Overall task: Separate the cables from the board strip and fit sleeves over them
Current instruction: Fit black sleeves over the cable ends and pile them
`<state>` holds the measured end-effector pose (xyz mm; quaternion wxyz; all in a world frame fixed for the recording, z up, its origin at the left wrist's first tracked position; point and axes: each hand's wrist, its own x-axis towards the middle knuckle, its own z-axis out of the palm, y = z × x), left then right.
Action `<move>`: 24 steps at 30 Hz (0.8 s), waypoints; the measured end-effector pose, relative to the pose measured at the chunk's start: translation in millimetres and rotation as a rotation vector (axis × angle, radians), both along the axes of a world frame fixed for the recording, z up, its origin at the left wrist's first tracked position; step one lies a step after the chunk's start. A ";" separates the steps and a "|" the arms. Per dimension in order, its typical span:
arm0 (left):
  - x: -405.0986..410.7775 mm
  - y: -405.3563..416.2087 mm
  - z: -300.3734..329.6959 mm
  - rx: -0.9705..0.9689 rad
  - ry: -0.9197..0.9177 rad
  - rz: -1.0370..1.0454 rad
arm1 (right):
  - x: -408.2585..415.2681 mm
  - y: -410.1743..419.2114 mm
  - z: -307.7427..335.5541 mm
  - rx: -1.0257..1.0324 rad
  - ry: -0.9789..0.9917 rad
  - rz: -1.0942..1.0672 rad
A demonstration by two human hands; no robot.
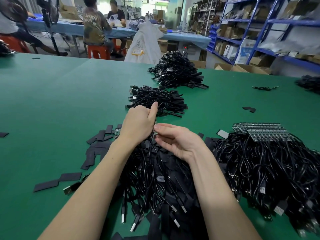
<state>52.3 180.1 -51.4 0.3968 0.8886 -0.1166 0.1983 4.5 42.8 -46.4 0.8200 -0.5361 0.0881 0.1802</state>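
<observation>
My left hand (138, 125) grips a narrow board strip (155, 131) that stands upright between my hands, its fingers curled round the upper part. My right hand (174, 138) pinches the strip's lower part from the right, with thumb and fingertips. Black cables (152, 172) hang from the strip down toward me, ending in USB plugs (133, 226). Flat black sleeves (100, 141) lie scattered on the green mat (52, 104) under and left of my hands. Part of the strip is hidden behind my left hand.
Two heaps of sleeved cables sit beyond my hands, the nearer heap (155, 99) and the farther heap (176, 71). A big tangle of cables (270, 167) with stacked board strips (259, 131) lies at the right. People sit at a blue table (181, 38) behind; shelves (266, 25) stand at right.
</observation>
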 end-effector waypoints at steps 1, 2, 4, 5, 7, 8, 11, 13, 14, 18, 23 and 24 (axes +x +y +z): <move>-1.0 -0.3 1.0 -0.002 0.000 0.000 | 0.0 0.5 -0.1 0.005 0.003 0.002; -2.3 -0.6 2.2 -0.009 0.002 0.000 | -0.1 1.1 0.0 0.013 0.007 0.005; -3.6 -1.5 5.1 -0.064 0.019 0.001 | -0.4 0.9 1.0 0.049 0.018 0.012; -3.0 -1.4 6.2 -0.097 0.023 0.002 | -0.4 0.3 1.2 0.064 0.018 0.020; -1.4 0.9 7.7 -0.120 0.025 -0.006 | -2.1 -1.3 3.3 0.056 -0.006 0.045; -0.7 3.2 7.4 -0.115 0.033 -0.016 | -3.1 -3.0 4.9 0.040 -0.022 0.047; 1.8 14.2 3.6 -0.043 0.080 0.002 | -4.0 -16.8 10.1 -0.021 -0.058 0.023; 3.6 23.1 2.0 -0.010 0.106 0.076 | -3.8 -30.5 15.6 -0.071 -0.087 -0.003; 4.0 26.9 2.3 -0.003 0.120 0.099 | -3.2 -36.5 17.5 -0.098 -0.099 -0.023; -3.2 21.7 9.0 0.074 0.115 0.047 | -0.9 -40.3 16.3 -0.226 -0.107 -0.103; -15.5 2.5 31.0 -0.221 0.426 -0.342 | 0.5 -31.9 11.6 -0.230 -0.113 -0.144; -17.9 2.3 32.6 -0.266 0.499 -0.402 | -0.2 -32.4 11.9 -0.214 -0.127 -0.138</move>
